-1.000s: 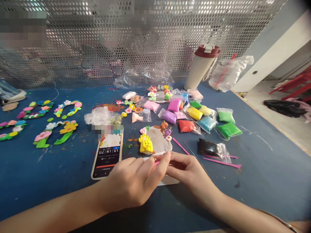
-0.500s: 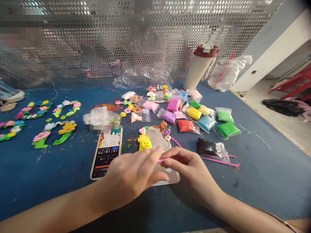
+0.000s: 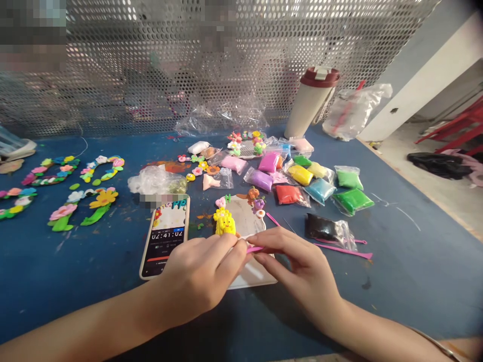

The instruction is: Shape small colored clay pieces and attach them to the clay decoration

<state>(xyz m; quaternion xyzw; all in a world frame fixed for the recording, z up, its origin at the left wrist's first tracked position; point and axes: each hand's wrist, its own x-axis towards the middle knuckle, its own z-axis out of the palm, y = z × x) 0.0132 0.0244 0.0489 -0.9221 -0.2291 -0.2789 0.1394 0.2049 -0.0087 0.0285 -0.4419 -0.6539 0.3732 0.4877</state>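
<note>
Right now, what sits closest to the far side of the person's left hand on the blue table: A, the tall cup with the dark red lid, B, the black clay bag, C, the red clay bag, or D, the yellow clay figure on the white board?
D: the yellow clay figure stands on the white board just beyond the fingertips of the left hand, which meets the right hand at a thin pink tool.

Craft workbench in a workshop-type space: blue table (image 3: 396,281) is carrying small bags of coloured modelling clay (image 3: 324,183), finished clay flower shapes (image 3: 81,198) and pink sculpting tools (image 3: 345,251); perforated metal screen (image 3: 151,65) is closing off the rear, bare concrete floor (image 3: 445,193) showing beside
</note>
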